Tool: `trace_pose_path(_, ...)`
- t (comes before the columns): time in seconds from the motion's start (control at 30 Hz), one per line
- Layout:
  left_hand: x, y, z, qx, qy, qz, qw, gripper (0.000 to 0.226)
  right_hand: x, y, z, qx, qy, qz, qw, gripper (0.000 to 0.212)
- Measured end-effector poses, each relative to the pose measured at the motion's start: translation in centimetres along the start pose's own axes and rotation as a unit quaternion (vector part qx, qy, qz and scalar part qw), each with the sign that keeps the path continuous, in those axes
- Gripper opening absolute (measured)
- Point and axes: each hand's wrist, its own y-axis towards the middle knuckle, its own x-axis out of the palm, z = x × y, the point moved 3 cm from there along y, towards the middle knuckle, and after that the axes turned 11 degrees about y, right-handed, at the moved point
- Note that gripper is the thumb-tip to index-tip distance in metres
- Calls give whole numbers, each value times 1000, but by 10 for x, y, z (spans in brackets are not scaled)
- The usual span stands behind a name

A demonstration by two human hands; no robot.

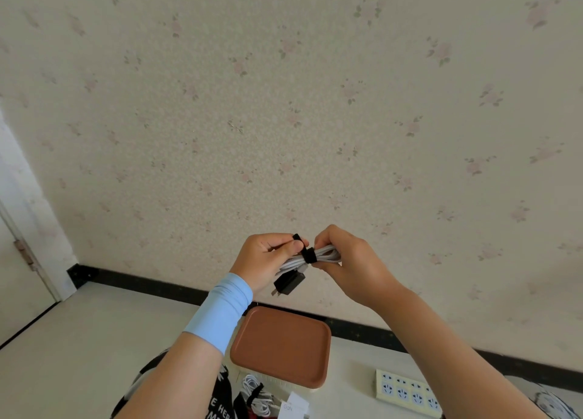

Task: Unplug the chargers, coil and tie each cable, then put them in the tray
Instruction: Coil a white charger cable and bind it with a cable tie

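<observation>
Hands [310,260] w/ tied cable [325,256] above tray [280,346]

head cam | single view | faces forward-down at wall [315,103] | hands [315,257] close

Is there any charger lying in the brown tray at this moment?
No, the brown tray shows only its bare surface, while the coiled cable with its black charger is held above it in both hands.

Both arms raised forward — left hand [268,260] and right hand [350,260] close together, fingers curled in pinch grips; left wrist sleeved.
</observation>
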Motion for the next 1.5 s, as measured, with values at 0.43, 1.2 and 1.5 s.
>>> trace_pose_path(0.43,-3,3,-28,-189,-25,-126,974,16,15,-12,-4,-92,-31,-43,994,14)
trace_pose_path(1.2,5,4,-25,-114,166,-201,959,26,5,-2,13,48,64,-19,997,35)
trace_pose_path(1.5,11,17,-41,-143,32,-171,974,30,21,1,32,207,139,50,967,62)
